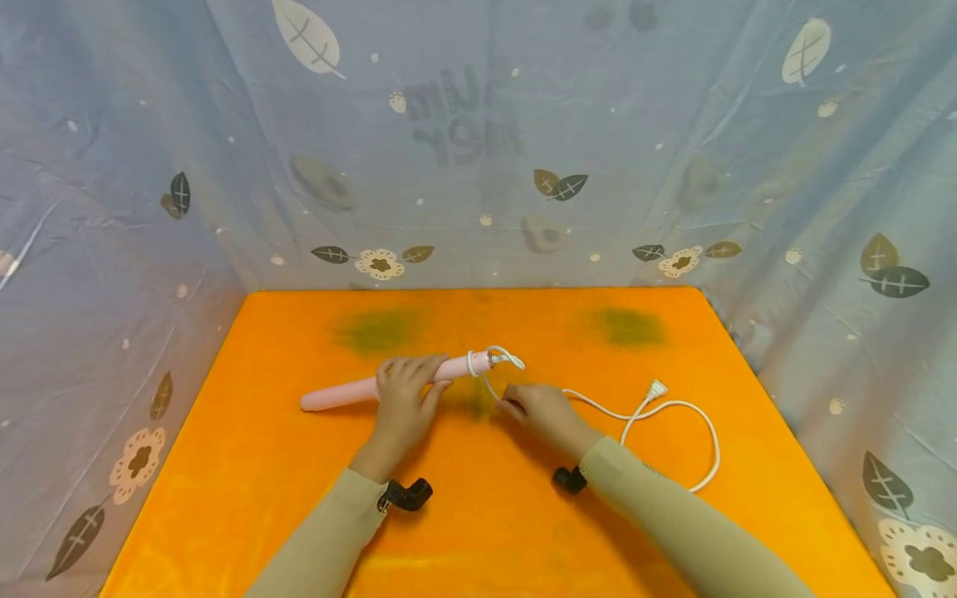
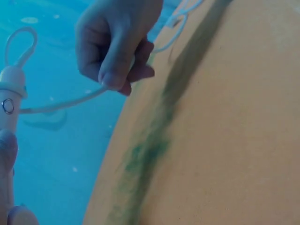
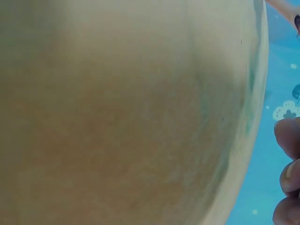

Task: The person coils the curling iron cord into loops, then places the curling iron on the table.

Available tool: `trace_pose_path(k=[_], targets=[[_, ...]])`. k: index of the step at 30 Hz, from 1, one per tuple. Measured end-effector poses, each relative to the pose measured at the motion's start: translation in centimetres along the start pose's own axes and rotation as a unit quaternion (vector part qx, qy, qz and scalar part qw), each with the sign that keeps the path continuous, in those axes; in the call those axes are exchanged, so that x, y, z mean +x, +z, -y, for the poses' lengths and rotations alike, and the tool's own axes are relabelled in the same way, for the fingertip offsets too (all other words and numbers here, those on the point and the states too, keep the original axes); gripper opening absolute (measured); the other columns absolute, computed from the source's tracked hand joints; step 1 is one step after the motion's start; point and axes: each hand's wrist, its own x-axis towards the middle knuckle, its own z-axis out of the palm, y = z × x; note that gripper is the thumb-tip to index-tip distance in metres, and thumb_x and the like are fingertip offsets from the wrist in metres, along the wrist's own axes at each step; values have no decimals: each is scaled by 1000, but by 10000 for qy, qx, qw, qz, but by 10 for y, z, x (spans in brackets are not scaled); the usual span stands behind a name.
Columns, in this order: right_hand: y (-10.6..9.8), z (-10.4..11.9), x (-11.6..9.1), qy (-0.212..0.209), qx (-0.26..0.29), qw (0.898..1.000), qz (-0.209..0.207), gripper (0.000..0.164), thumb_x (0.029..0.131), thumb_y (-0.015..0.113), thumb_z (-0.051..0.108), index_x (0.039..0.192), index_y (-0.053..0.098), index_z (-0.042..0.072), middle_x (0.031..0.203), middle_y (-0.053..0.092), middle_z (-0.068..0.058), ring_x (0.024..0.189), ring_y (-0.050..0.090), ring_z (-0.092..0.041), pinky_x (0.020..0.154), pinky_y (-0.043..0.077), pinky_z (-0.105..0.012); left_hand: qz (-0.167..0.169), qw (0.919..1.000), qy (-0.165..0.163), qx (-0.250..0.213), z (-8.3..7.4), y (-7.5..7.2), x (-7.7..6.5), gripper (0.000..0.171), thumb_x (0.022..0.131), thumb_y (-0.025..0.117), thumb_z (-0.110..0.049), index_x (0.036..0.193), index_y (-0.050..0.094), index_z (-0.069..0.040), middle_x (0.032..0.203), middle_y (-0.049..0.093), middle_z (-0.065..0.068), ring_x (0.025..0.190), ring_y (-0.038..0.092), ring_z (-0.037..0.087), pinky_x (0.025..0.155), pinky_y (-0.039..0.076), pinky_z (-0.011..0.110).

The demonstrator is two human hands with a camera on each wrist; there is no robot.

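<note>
On the orange tabletop (image 1: 299, 515), left hand (image 1: 404, 399) gripping pink wand (image 1: 336, 395) lying flat; right hand (image 1: 542, 409) pinching its white cord (image 1: 673, 407), trailing right to plug (image 1: 656, 388)

We see two bare hands, left hand (image 1: 404, 399) and right hand (image 1: 542, 411), no gloves or rings. We note long olive-beige sleeves, close-fitting, reaching wrists. We spot small black camera mount strapped under each wrist: left mount (image 1: 407, 495), right mount (image 1: 568, 479).
</note>
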Motion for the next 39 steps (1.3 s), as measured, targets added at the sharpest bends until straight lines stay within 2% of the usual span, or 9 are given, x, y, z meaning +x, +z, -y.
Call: trace_pose_path(k=[5,14,23,26,29,32,35,37,39], targets=[[-4,9,-8,-390,-115,9992,-31,24,90,70,27,73,53,22,60,39,13,54,36,-5,53,37,-21,61,10000,-1,78,2,3,1,42,80,79,-18,120,68,-11,111,68,8,99,58,29,93,29,52],[-10,28,-11,-1235,-626,9898,-337,27,86,74,26,72,52,17,56,41,10,47,36,-2,45,35,-19,200,9996,-25,186,3,7,1,42,79,80,-18,119,69,-10,108,69,9,98,58,31,94,29,53],[-25,40,-11,-1671,-469,9847,-151,15,90,67,14,82,55,14,63,41,11,52,34,0,49,32,-16,496,9982,-191,279,4,11,-1,41,81,79,-21,120,69,-13,110,69,7,101,57,28,96,27,52],[-30,41,-9,-1795,-532,9818,-312,10,88,68,11,85,58,12,65,46,8,54,38,-3,50,36,-19,635,9972,-241,325,5,12,-1,41,81,79,-21,120,69,-13,110,69,6,101,57,28,97,27,52],[-34,42,-7,-1899,-638,9778,-612,6,93,64,14,90,64,10,71,55,5,59,46,-7,53,43,-23,808,9956,-272,399,4,12,-2,40,82,78,-20,120,69,-13,110,69,6,101,56,27,98,26,52],[-36,42,-4,-1956,-748,9736,-909,24,102,51,24,93,68,9,79,60,2,63,51,-9,56,46,-24,935,9942,-234,473,3,11,-3,38,84,77,-21,121,69,-15,110,69,5,101,56,27,98,27,52],[-37,42,-1,-1963,-835,9707,-1104,41,105,37,32,93,70,10,82,59,0,64,51,-9,55,47,-23,1016,9933,-127,527,2,10,-5,36,85,76,-21,121,69,-16,110,68,4,102,56,28,98,27,53],[-38,41,2,-1976,-880,9689,-1205,41,104,38,32,91,70,10,83,58,0,64,51,-10,54,46,-22,1062,9928,-36,557,2,11,-7,36,86,75,-21,121,68,-16,110,68,4,102,56,28,97,28,54],[-40,41,5,-2000,-885,9676,-1264,32,102,48,30,90,70,10,83,57,-1,64,51,-11,54,47,-22,1117,9920,63,586,1,11,-9,36,86,75,-21,121,68,-16,111,68,4,102,56,28,97,28,54]])
